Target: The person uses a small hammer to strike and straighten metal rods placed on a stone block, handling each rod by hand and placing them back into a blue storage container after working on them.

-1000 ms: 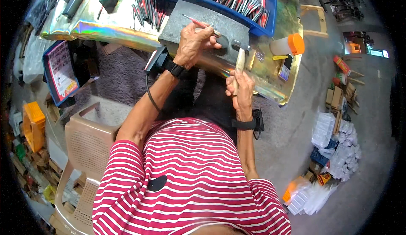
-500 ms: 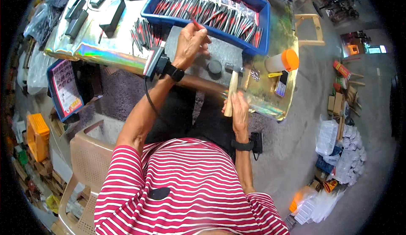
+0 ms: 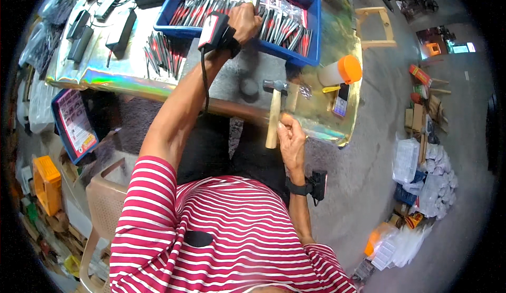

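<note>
My left hand (image 3: 244,23) reaches into the blue plastic bin (image 3: 315,35), fingers curled down among rows of thin red, black and grey pieces (image 3: 282,27). Its fingertips are hidden, so whatever they grip cannot be made out. A hammer (image 3: 274,115) rests with its metal head on the tabletop, its pale wooden handle sticking out over the near edge. Beside the lower handle is my right hand (image 3: 292,139), thumb and fingers bent in against the wood. A round dark disc (image 3: 249,88) sits on a grey slab (image 3: 221,80), left of the hammer head.
More thin pieces (image 3: 161,53) lie bunched left of the slab. Black boxy devices (image 3: 120,32) and cables occupy the far left. An orange-lidded jar (image 3: 342,70) and a phone-like device (image 3: 341,100) stand at the right edge. A plastic chair (image 3: 105,203) is at my left.
My left hand has moved from above the slab, where it held a thin red piece, forward into the bin. My right hand has shifted slightly right on the hammer handle, its fingers wrapping it less.
</note>
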Demonstrator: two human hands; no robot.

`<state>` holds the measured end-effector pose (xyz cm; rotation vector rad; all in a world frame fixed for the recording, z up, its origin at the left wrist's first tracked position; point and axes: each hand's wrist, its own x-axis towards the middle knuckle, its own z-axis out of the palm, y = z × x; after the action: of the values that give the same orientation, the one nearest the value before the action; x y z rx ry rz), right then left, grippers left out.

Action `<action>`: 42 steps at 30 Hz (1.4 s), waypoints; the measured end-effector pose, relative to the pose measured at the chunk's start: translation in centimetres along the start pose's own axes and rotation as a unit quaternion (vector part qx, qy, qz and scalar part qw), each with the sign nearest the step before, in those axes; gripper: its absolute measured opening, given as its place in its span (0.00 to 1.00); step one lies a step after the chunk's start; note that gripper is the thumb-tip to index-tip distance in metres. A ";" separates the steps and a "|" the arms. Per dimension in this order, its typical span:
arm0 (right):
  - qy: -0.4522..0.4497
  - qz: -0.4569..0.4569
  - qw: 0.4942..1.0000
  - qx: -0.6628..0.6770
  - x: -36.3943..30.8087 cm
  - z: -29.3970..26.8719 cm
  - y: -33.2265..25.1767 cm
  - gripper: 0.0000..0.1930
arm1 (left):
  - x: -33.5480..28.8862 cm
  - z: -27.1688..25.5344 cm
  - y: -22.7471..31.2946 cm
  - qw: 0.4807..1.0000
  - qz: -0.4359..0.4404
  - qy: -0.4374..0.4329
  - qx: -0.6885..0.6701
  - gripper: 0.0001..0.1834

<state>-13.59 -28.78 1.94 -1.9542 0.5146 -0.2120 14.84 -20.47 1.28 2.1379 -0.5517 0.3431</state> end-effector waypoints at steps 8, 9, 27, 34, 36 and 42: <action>0.003 0.035 0.999 0.024 0.6 -0.6 0.8 0.08 | 0.2 3.9 -2.7 0.997 0.024 -0.023 0.065 0.16; 0.003 0.037 0.999 0.032 0.9 -0.7 0.6 0.08 | 0.0 4.2 -2.7 0.997 0.005 -0.036 0.066 0.16; 0.124 0.046 0.991 0.015 8.6 -2.6 7.9 0.07 | -7.4 -6.8 -0.4 0.967 -0.069 0.104 -0.221 0.10; 0.127 -0.098 0.978 -0.130 9.6 -1.0 7.7 0.05 | -12.4 -11.9 -3.1 0.921 -0.159 0.170 -0.312 0.11; 0.109 -0.103 0.977 -0.154 9.9 -0.6 7.5 0.05 | -13.4 -12.6 -4.0 0.910 -0.176 0.191 -0.322 0.11; 0.116 -0.190 0.943 -0.248 10.9 0.3 7.2 0.02 | -15.6 -14.1 -6.3 0.906 -0.212 0.206 -0.304 0.12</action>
<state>-5.65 -35.96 -5.56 -2.5336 0.3566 -0.6128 3.94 -1.62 -1.68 1.4603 0.0650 0.3109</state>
